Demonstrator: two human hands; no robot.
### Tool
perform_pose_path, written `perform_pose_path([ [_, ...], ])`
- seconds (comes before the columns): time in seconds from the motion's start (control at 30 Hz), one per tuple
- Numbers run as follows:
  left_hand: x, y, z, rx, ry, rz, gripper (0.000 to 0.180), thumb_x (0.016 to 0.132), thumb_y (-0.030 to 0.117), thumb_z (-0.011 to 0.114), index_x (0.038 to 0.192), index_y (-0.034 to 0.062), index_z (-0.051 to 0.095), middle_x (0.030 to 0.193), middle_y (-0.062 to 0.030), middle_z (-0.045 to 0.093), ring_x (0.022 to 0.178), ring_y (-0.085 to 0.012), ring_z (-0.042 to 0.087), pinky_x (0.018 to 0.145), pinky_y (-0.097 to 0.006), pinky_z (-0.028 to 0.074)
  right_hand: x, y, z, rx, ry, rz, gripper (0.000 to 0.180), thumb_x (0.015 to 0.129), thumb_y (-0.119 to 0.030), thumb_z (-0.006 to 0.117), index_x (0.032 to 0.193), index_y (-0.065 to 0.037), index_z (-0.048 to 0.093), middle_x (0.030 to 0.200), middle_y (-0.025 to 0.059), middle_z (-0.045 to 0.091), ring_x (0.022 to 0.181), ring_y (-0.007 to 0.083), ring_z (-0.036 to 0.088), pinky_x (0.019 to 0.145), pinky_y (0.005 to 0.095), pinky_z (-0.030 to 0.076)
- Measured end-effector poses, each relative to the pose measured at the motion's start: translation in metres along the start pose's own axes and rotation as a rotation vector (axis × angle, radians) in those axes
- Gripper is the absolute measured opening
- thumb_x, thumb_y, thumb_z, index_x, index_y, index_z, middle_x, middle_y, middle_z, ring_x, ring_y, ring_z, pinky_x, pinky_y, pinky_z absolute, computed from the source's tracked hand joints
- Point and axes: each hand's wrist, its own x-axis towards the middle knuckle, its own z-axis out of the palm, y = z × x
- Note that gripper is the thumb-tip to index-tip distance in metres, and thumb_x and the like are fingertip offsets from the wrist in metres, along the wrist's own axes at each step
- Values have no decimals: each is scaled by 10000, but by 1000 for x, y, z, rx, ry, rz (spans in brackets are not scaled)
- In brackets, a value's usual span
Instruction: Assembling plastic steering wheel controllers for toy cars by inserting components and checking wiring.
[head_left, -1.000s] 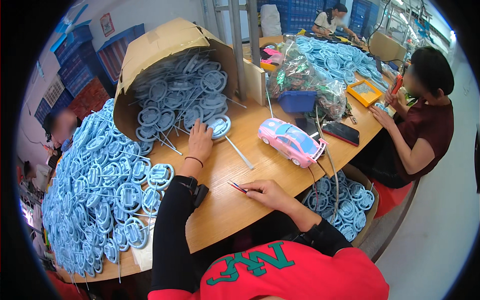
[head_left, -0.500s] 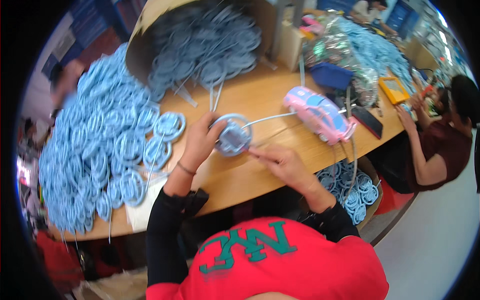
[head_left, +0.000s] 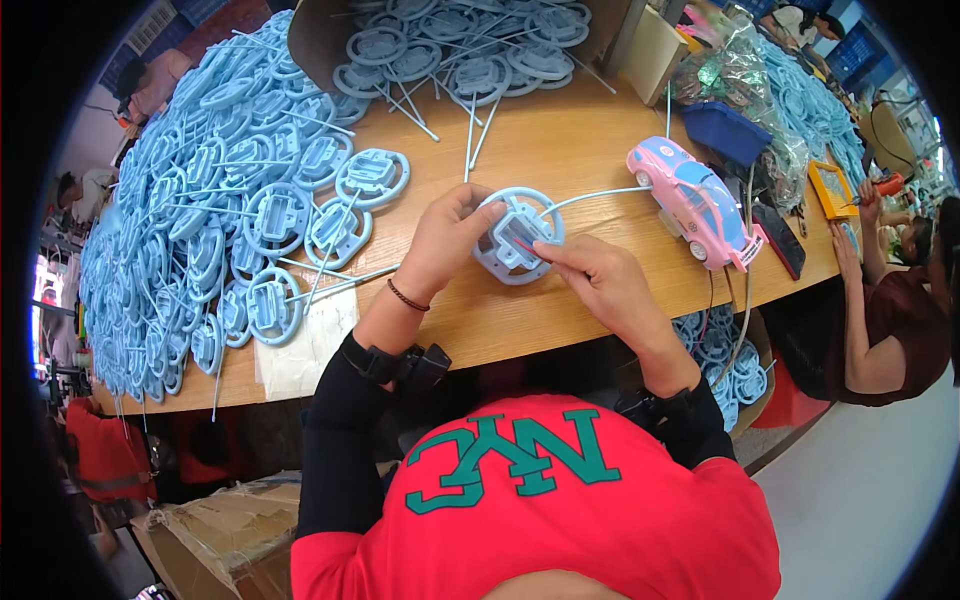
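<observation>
A light blue toy steering wheel point(head_left: 487, 262) with a squarish hub is tilted above the table. My left hand point(head_left: 447, 235) grips its left rim between thumb and fingers. Closed in a pinch, my right hand point(head_left: 598, 283) is at the hub's lower right, with a thin red piece point(head_left: 523, 245) at its fingertips; whether this is a wire cannot be made out. From the wheel, a pale blue tube point(head_left: 600, 193) runs to a pink toy car point(head_left: 690, 200) with blue windows, standing to the right.
A large heap of similar blue wheels point(head_left: 215, 190) covers the left of the table. More lie in an open container point(head_left: 318, 50) at the back. Right of the car are a blue bin point(head_left: 727, 132), a dark flat object point(head_left: 778, 240) and a yellow tray point(head_left: 832, 190). A co-worker point(head_left: 885, 310) sits at the right.
The view has shifted, so the table contents appear higher. My right fingertips have moved from the wheel's lower rim further in over its hub. My left hand keeps its hold.
</observation>
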Motion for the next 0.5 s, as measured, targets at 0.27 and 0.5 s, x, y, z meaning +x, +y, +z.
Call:
perform_pose_path([
  [0.27,-1,20,-13,654,6,148,218,896,208,618,954,0,652,718,-61,645,624,-111,584,568,-245,450,0,1,-2,135,-132,20,286,846,-73,608,1116,-133,681,825,109,635,756,274,609,689,347,481],
  [0.5,21,36,5,627,-112,-130,294,883,271,600,933,-11,664,732,-127,652,652,-194,646,565,-324,510,-6,21,-39,142,171,84,310,850,-37,602,1152,-80,659,959,119,680,811,224,626,753,297,477],
])
